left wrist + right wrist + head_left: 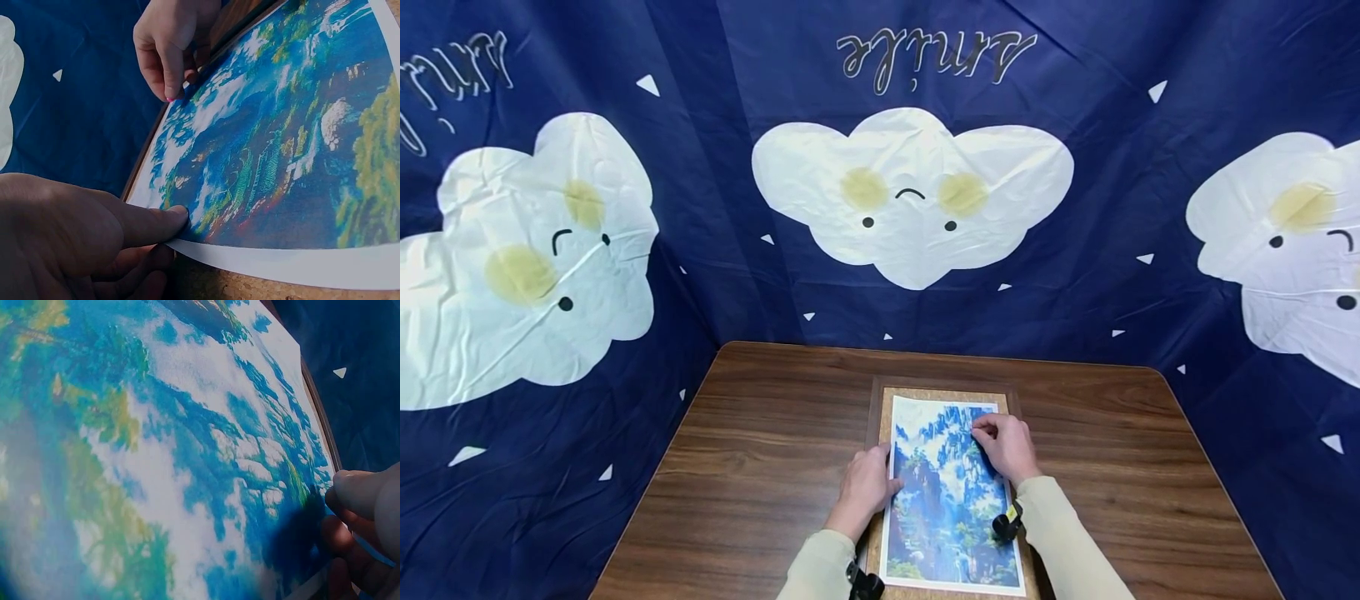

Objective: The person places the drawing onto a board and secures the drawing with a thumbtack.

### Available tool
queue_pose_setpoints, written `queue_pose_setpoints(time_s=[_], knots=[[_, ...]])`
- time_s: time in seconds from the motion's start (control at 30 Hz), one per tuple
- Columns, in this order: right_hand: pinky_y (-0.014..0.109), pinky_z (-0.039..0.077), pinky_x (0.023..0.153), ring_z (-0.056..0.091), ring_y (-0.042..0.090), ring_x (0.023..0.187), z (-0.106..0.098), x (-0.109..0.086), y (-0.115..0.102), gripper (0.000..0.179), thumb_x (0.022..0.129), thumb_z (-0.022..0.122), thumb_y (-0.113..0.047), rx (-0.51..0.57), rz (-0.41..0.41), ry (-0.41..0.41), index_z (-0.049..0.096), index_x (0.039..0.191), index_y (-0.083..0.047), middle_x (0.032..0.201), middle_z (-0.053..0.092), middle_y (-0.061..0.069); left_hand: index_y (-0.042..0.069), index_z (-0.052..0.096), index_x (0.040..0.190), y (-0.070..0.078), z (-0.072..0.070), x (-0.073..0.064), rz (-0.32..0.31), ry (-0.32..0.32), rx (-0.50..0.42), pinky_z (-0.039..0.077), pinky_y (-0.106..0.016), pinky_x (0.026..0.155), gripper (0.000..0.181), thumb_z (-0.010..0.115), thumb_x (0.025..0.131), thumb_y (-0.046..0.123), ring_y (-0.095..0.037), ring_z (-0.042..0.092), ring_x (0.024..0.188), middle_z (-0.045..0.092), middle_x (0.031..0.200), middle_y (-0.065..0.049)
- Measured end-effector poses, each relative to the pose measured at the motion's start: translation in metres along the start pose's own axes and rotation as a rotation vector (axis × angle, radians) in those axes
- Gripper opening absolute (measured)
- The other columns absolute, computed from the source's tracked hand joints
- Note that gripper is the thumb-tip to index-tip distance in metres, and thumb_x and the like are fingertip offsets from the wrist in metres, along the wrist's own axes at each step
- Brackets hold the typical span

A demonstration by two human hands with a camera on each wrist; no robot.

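Note:
A printed landscape picture (951, 508) of blue mountains and trees, with a white border, lies on a wood-framed cork board (943, 395). My left hand (865, 483) holds the left edge of the picture, its thumb on top and the other fingers curled below the edge in the left wrist view. Over the picture's upper right, my right hand (1006, 446) pinches a small pink thing, perhaps a pushpin (170, 100); only a bit of it shows at the fingertips. The right wrist view hides it behind the fingers.
The board rests on a dark brown wooden table (760, 467). A navy cloth (700, 167) with white clouds and small triangles hangs around the table's back and sides. Both wrists wear small black cameras, the right one (1006, 523) over the picture.

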State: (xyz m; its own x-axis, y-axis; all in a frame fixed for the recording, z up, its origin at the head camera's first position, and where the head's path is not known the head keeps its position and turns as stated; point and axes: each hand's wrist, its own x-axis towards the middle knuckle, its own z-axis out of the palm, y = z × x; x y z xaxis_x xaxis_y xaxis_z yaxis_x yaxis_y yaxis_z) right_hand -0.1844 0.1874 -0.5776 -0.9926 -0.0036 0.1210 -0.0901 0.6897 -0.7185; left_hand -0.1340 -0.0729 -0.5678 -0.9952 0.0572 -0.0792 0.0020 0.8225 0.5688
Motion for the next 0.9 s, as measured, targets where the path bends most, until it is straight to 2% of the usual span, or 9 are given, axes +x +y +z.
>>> queue_pose_setpoints(time_s=[0.37,0.9], knots=[[0.037,0.056,0.073,0.064,0.011,0.072,0.004,0.003,0.001,0.004,0.096,0.078,-0.011,0.003,-0.012,0.0,0.082,0.094,-0.011,0.083,0.075,-0.004,-0.002,0.067,0.134,-0.002,0.001,0.0,0.032,0.017,0.02,0.055,-0.056,0.094,0.061,0.092,0.082,0.018,-0.043,0.068,0.109,0.074,0.119,-0.022],[0.04,0.057,0.073,0.064,0.011,0.072,0.011,0.007,0.001,0.006,0.095,0.078,-0.009,0.012,-0.019,0.017,0.082,0.092,-0.012,0.085,0.075,-0.003,-0.002,0.067,0.134,-0.002,0.002,0.001,0.033,0.014,0.034,0.054,-0.056,0.096,0.063,0.092,0.082,0.019,-0.044,0.067,0.111,0.073,0.121,-0.023]])
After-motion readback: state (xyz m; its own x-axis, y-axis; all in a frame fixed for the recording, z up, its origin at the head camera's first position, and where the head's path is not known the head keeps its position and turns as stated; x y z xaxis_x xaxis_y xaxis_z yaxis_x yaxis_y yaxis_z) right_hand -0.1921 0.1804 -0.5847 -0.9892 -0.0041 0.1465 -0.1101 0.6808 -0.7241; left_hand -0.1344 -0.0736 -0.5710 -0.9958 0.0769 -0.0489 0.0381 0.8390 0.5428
